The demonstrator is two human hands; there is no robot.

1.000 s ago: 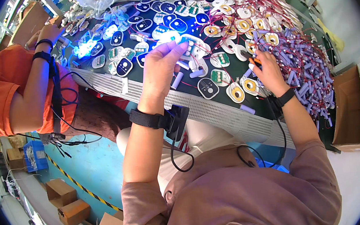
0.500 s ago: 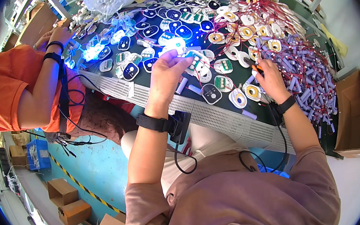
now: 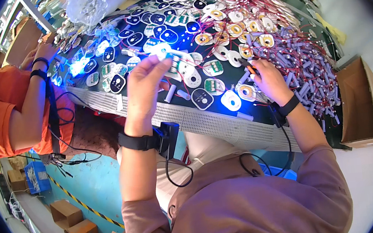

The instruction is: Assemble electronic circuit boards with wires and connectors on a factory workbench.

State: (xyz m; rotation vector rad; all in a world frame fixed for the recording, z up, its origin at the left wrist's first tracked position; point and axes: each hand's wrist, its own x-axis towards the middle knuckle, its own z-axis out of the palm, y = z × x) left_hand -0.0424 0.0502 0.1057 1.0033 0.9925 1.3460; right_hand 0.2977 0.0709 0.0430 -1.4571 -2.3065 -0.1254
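Note:
My left hand (image 3: 144, 87) is raised over the bench, thumb and fingers pinched on a lit circuit board (image 3: 164, 53); its blue-white glare hides the board's outline. Just right of it lie white rounded plates (image 3: 191, 77) with green boards. My right hand (image 3: 269, 79) is closed around small pliers (image 3: 248, 67) with orange handles, their dark jaws pointing away from me by a white ring-shaped plate (image 3: 233, 57). Nearer me, a white plate (image 3: 230, 101) glows blue, beside a plate with a yellow ring (image 3: 247, 92). A dark-faced panel (image 3: 202, 99) lies near the front edge.
Purple cylindrical cells (image 3: 306, 75) with red wires heap up on the right, beside an open cardboard box (image 3: 359, 106). White plates with yellow rings (image 3: 235, 30) pile behind. A perforated grey strip (image 3: 196, 119) edges the bench. At left, a co-worker's arm (image 3: 29, 111) reaches over more lit boards.
The whole view has shifted, so the bench sits farther left. My left hand has drawn slightly left with the lit board. The white plate near the front edge now glows blue.

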